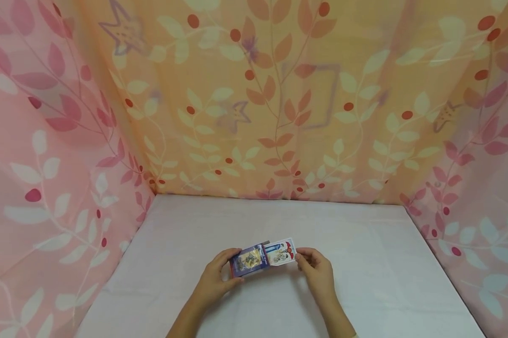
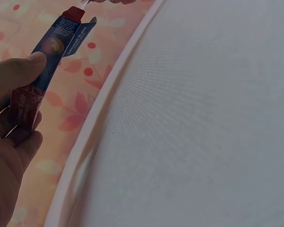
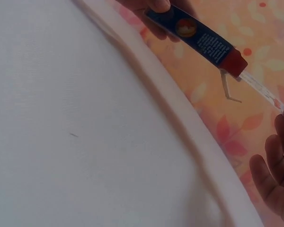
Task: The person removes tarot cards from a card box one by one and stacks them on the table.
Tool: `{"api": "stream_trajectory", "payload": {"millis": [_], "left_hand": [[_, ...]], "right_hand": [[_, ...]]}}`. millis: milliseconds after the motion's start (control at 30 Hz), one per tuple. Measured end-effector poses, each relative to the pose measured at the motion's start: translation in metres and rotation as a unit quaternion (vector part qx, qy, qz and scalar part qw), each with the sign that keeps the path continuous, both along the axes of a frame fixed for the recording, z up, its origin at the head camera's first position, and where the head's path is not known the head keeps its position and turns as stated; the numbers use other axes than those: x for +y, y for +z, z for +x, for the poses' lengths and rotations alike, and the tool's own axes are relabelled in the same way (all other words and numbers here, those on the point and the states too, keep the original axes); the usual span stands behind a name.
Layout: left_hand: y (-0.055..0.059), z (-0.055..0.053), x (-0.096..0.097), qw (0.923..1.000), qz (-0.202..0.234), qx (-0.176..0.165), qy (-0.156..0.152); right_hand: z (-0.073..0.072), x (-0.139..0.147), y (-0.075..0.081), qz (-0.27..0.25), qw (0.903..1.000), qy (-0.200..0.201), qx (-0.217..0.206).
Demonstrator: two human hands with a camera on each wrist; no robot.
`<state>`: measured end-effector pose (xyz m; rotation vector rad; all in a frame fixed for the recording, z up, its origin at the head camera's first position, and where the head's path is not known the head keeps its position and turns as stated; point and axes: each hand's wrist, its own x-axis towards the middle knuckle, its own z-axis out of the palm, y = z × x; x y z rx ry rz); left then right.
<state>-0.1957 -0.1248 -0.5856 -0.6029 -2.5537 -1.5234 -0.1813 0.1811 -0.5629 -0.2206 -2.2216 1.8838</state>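
Note:
A blue and red card box (image 1: 249, 261) with a gold picture on its front is tilted above the table. My left hand (image 1: 213, 278) grips the box by its left end, the thumb along its narrow side in the left wrist view. Out of the box's open right end sticks a stack of picture cards (image 1: 280, 252), white-bordered, partly inside the box. With thumb and fingers, my right hand (image 1: 319, 271) pinches the outer end of the cards. A loose end flap (image 3: 229, 90) stands out from the box in the right wrist view.
Under both hands lies a table with a white cloth (image 1: 186, 220). A yellow-orange leaf-print curtain (image 1: 220, 155) hangs behind it. Pink leaf-print curtains close off the left side (image 1: 21, 136) and the right side (image 1: 490, 188).

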Motion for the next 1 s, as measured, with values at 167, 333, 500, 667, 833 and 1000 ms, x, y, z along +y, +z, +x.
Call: {"api": "stream_trajectory", "payload": {"millis": [167, 333, 500, 667, 833, 1000], "left_hand": [[-0.001, 0.000, -0.002, 0.9999, -0.002, -0.001, 0.011], [0.000, -0.001, -0.003, 0.9998, -0.005, -0.008, 0.016], [0.001, -0.005, -0.004, 0.9997, -0.001, -0.009, 0.021], [0.002, -0.014, -0.005, 0.9995, 0.024, -0.002, 0.020], [0.008, -0.026, 0.000, 0.9992, 0.020, 0.024, 0.024], [0.014, -0.031, 0.002, 0.9986, 0.025, 0.039, 0.025]], "right_hand": [[-0.004, 0.011, 0.008, 0.002, 0.9998, -0.016, -0.014], [-0.011, 0.023, 0.015, 0.007, 0.9996, -0.026, -0.010], [-0.020, 0.031, 0.019, 0.025, 0.9995, -0.015, -0.009], [-0.029, 0.038, 0.023, 0.037, 0.9991, 0.003, -0.022], [-0.038, 0.046, 0.024, 0.058, 0.9978, 0.019, -0.027], [-0.047, 0.051, 0.018, 0.062, 0.9965, 0.038, -0.040]]}}
